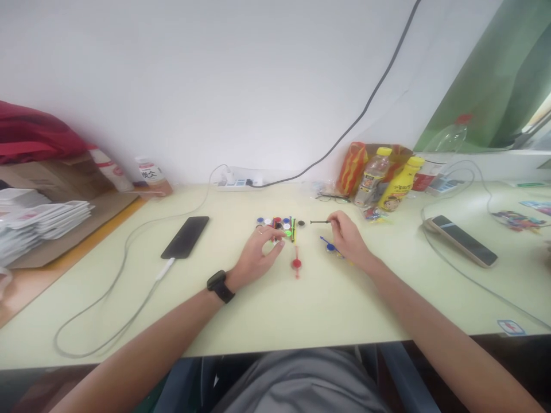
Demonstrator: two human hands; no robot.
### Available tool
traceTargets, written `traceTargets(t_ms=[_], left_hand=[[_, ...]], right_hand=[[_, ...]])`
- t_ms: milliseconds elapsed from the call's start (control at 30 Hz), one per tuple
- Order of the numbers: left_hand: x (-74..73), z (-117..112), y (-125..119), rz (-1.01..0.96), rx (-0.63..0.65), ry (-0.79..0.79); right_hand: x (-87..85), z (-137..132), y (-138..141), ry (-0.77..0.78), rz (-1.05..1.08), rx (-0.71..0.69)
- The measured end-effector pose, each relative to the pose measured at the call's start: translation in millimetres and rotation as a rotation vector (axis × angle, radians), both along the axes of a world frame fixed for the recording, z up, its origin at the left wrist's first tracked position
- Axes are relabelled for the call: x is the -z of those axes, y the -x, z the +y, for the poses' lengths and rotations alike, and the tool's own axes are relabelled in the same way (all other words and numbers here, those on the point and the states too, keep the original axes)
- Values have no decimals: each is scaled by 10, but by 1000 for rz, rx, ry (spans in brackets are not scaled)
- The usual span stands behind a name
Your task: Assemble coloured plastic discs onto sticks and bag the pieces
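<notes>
My left hand (259,251), with a black watch on its wrist, rests on the pale table (301,310) with fingers curled, pinching a small piece beside a cluster of small coloured round parts (279,225). What it pinches is too small to name. My right hand (346,236) pinches the end of a thin black stick (319,222) that points left toward a black round part (301,223). A blue piece on a stick (329,246) lies just under my right hand. A red piece on a stick (296,264) lies between my hands.
A black phone (185,237) on a white cable lies to the left, another phone (464,240) to the right. Yellow bottles (390,182) and snack packs stand at the back right, a power strip (238,182) at the wall, stacked white trays (38,221) far left.
</notes>
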State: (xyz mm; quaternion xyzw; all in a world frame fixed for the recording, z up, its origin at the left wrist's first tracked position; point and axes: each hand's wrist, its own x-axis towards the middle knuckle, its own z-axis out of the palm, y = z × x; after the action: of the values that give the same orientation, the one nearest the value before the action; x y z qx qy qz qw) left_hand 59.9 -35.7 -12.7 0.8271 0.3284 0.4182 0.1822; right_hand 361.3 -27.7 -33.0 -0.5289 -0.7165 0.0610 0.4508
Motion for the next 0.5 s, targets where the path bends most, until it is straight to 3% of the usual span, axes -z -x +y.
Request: traceTargets(t_ms=[300, 500], left_hand=[[-5, -3, -9, 9, 2, -5], [-8, -4, -10, 12, 10, -2]], right_hand=[[63, 23, 59, -55, -41, -122], [77, 30, 73, -48, -60, -130]])
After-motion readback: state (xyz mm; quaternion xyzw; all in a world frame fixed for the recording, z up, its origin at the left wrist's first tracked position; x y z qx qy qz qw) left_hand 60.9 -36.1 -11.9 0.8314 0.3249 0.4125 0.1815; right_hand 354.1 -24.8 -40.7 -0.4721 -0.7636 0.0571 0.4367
